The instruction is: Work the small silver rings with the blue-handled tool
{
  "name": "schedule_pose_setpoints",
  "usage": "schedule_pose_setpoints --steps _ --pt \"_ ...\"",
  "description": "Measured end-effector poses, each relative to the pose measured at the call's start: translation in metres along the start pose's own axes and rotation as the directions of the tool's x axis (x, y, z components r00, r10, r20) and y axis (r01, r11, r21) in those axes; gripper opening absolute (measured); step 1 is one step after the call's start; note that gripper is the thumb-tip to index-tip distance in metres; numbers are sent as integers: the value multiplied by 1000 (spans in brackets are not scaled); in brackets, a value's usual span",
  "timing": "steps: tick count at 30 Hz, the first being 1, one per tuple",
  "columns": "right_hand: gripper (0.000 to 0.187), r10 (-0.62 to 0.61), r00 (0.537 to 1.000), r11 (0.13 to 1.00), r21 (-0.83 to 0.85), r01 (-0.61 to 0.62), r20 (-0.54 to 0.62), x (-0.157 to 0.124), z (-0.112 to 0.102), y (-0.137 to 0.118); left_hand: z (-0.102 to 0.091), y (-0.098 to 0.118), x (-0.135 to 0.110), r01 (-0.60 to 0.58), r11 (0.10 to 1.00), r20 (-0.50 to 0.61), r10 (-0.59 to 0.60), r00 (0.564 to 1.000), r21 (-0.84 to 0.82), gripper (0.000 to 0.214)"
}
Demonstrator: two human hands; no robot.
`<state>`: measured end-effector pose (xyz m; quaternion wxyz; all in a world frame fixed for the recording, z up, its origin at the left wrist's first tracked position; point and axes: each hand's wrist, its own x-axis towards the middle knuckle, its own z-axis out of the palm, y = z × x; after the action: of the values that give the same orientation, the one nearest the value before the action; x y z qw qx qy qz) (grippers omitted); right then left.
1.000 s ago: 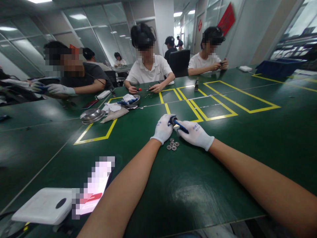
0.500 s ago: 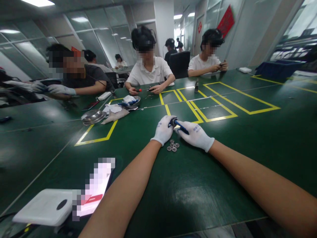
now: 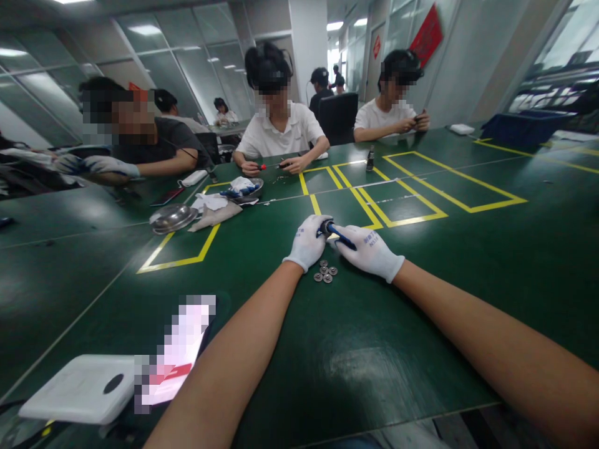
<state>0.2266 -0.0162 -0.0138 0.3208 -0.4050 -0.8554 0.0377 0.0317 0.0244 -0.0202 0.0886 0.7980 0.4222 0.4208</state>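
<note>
My left hand (image 3: 307, 242), in a white glove with a blue palm, is closed around a small dark round part (image 3: 328, 228) above the green table. From the right, my right hand (image 3: 369, 251), gloved alike, brings its blue-coated fingers up to the same part. Those fingers are pressed together, and whatever they pinch is too small and hidden to name. Just below the hands, several small silver metal discs (image 3: 324, 272) with raised centres lie in a cluster on the tabletop.
Yellow tape rectangles (image 3: 416, 221) mark the green table (image 3: 402, 349). A white box (image 3: 77, 390) and a lit phone (image 3: 180, 355) lie at the near left. Farther off are a metal bowl (image 3: 173, 218), cloths (image 3: 218, 215), a small dark bottle (image 3: 370, 159) and a blue bin (image 3: 519, 128). Co-workers sit opposite.
The whole view has shifted slightly. Both hands keep nearly the same pose around the dark part, and the discs stay in their cluster.
</note>
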Motion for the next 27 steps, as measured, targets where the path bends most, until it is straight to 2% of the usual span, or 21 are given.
schedule_pose_setpoints --steps 20,27 --pt "44 -19 999 998 -58 21 37 1 -4 -3 0 1 0 -7 1000 8 7 1000 -12 37" --pt "43 -9 1000 999 -31 10 27 1 -4 -2 -1 0 0 -10 1000 9 10 1000 -16 35"
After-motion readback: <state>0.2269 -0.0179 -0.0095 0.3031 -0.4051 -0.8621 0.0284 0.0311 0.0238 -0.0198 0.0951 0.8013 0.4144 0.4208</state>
